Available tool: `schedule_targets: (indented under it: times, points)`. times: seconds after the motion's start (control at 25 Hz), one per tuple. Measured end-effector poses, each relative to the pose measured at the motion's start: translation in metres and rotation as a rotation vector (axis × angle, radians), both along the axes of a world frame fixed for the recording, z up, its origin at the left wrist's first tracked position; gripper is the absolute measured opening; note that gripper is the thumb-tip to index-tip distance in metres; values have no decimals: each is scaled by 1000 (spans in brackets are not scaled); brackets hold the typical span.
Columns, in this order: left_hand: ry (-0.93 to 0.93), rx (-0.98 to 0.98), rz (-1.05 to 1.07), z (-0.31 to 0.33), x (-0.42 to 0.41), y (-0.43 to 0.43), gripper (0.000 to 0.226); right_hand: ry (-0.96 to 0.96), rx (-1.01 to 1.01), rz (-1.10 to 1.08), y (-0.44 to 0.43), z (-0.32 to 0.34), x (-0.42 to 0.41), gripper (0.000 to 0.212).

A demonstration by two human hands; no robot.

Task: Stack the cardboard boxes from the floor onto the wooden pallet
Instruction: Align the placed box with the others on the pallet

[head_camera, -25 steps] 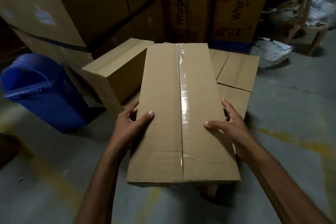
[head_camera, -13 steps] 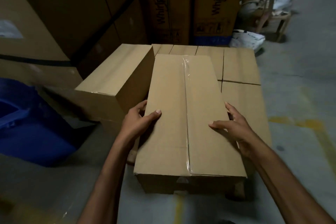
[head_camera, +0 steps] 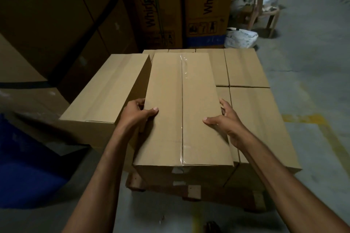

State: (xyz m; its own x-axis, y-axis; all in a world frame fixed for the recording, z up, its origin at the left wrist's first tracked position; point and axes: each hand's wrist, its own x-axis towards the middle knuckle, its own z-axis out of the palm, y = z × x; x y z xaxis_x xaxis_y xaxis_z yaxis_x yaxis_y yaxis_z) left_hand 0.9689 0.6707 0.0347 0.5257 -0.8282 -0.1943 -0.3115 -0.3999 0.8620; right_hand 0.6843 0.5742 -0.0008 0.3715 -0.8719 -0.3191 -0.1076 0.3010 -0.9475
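I hold a long taped cardboard box [head_camera: 181, 104] over the stack, its near end level with the stack's front edge. My left hand [head_camera: 137, 114] grips its left side, thumb on top. My right hand [head_camera: 225, 121] grips its right side, thumb on top. Beneath it lies a layer of flat boxes [head_camera: 253, 111] on the wooden pallet [head_camera: 195, 191], whose blocks show under the front edge. Another box of the same kind [head_camera: 108, 89] lies on the stack's left part, close beside the held one.
Tall Whirlpool cartons [head_camera: 206, 4] and big brown cartons [head_camera: 47, 15] stand behind and to the left. A blue bin [head_camera: 22, 168] is at the lower left. A wooden chair [head_camera: 263, 9] and white sacks [head_camera: 240, 38] sit at the back right. Grey concrete floor with yellow marks lies to the right.
I have stepped closer to the pallet and brought the held box forward and down over the stack. Both hands keep the same grip on its sides.
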Motion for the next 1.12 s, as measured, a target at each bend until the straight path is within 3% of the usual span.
schedule_targets:
  times: [0.28, 0.56, 0.88, 1.12]
  points:
    - [-213, 109, -111, -14, 81, -55, 40, 20, 7, -98, -27, -12, 73, 104]
    - [-299, 69, -120, -26, 139, -92, 42, 6, -1, -160, -42, -30, 142, 101]
    - [-374, 14, -94, -41, 163, -109, 63, 41, -39, -153, -70, -51, 173, 96]
    - [-400, -7, -43, -48, 172, -115, 50, 93, -73, -163, -74, -55, 183, 92]
